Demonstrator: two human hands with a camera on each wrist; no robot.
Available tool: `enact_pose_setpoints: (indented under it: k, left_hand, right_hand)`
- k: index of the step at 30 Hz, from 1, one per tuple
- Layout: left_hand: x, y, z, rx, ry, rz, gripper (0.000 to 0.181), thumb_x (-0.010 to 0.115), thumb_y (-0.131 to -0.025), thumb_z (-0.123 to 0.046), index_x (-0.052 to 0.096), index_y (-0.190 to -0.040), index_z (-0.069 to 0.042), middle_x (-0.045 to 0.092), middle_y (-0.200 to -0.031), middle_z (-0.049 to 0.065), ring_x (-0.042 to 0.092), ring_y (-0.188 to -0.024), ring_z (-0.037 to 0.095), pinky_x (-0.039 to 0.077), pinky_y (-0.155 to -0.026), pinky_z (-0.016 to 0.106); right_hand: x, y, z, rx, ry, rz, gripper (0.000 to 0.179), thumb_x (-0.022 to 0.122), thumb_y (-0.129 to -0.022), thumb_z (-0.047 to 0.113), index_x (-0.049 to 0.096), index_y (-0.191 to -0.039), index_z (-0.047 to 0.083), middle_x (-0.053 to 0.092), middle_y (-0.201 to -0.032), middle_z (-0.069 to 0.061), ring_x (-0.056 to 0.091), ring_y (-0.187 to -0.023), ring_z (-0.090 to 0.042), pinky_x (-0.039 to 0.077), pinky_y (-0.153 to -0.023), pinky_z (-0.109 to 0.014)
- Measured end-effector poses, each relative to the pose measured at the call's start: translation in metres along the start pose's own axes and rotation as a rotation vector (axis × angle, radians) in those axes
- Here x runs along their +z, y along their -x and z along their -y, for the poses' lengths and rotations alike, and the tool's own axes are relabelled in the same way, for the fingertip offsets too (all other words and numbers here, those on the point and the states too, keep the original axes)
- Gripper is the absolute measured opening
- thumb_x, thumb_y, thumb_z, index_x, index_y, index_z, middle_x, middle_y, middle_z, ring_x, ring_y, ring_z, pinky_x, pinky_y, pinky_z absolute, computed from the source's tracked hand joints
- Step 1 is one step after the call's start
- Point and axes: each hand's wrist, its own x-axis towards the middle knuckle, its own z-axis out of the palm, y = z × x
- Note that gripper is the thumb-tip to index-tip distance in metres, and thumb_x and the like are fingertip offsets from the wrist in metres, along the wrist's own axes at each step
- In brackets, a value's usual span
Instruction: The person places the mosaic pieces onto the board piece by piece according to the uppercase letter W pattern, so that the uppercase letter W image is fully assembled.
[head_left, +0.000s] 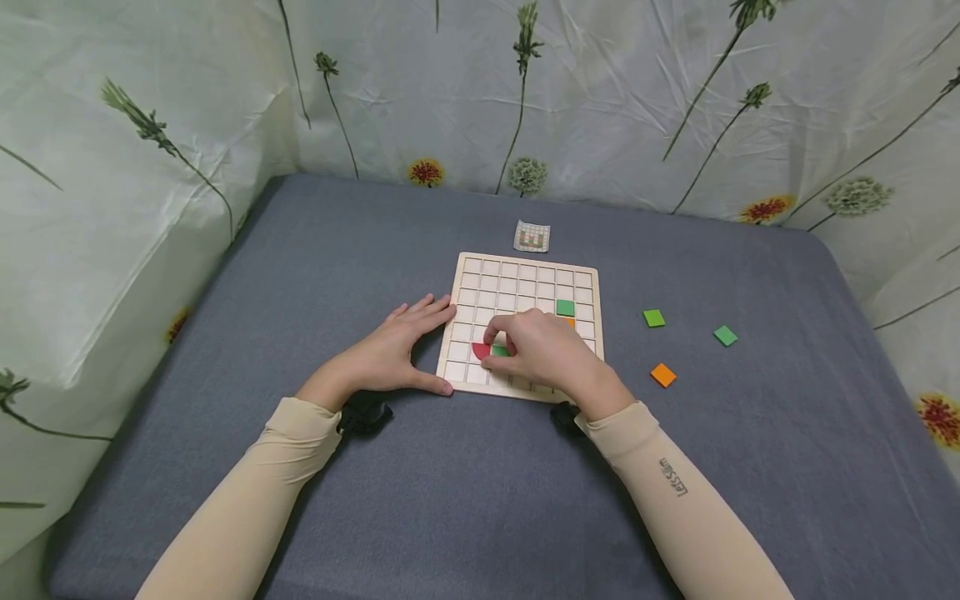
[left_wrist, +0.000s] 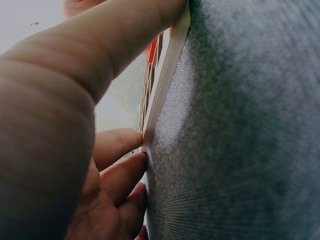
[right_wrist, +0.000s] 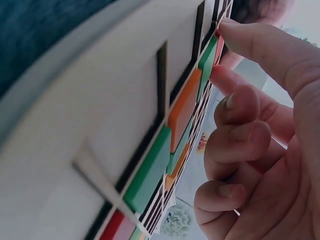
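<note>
A pale wooden grid board (head_left: 465,317) lies on the grey cloth, with several coloured tiles in its cells. My left hand (head_left: 386,350) spreads along its left edge, the thumb by the near left corner; in the left wrist view the fingertips (left_wrist: 132,162) touch the board's side. My right hand (head_left: 543,350) reaches over the board. Its thumb and index finger pinch a red tile (head_left: 480,351) with a rounded edge, low in the grid, while the other fingers curl in. Beside the red tile sits a green tile (right_wrist: 206,67), then an orange tile (right_wrist: 184,110). The right hand hides part of the grid.
Right of the board lie a light green tile (head_left: 654,317), another green tile (head_left: 725,335) and an orange tile (head_left: 663,375). Behind the board is a small pattern card (head_left: 532,237). Flower-printed curtains (head_left: 480,92) hang along the table's back and sides.
</note>
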Motion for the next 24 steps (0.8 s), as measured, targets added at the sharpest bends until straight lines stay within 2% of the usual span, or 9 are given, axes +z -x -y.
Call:
enact_pose_setpoints:
  k: [8, 15, 24]
  left_hand:
    - [-0.001, 0.001, -0.001, -0.008, 0.004, 0.003, 0.121, 0.096, -0.077, -0.050, 0.030, -0.171, -0.013, 0.020, -0.181, 0.006, 0.008, -0.170, 0.031, 0.003, -0.137, 0.059]
    - [0.000, 0.001, -0.002, -0.014, 0.000, 0.002, 0.121, 0.096, -0.077, -0.049, 0.029, -0.171, -0.013, 0.020, -0.181, 0.006, 0.008, -0.171, 0.030, 0.003, -0.137, 0.059]
    - [0.000, 0.001, -0.003, -0.016, 0.000, 0.004, 0.121, 0.096, -0.077, -0.048, 0.029, -0.171, -0.011, 0.021, -0.181, 0.007, 0.008, -0.170, 0.031, 0.004, -0.137, 0.060]
  right_hand:
    - [-0.012, 0.012, -0.019, 0.050, -0.033, 0.010, 0.025, 0.078, -0.097, 0.035, 0.077, -0.115, 0.018, 0.063, -0.070, 0.005, 0.055, -0.060, -0.010, 0.046, -0.059, -0.028]
    - [-0.035, 0.034, -0.054, 0.157, -0.071, -0.040, 0.025, 0.077, -0.099, 0.034, 0.077, -0.118, 0.017, 0.061, -0.072, 0.001, 0.051, -0.060, -0.015, 0.041, -0.058, -0.031]
    - [-0.062, 0.064, -0.100, 0.251, -0.030, -0.119, 0.031, 0.075, -0.102, 0.032, 0.075, -0.124, 0.010, 0.061, -0.076, -0.003, 0.049, -0.060, -0.018, 0.039, -0.056, -0.030]
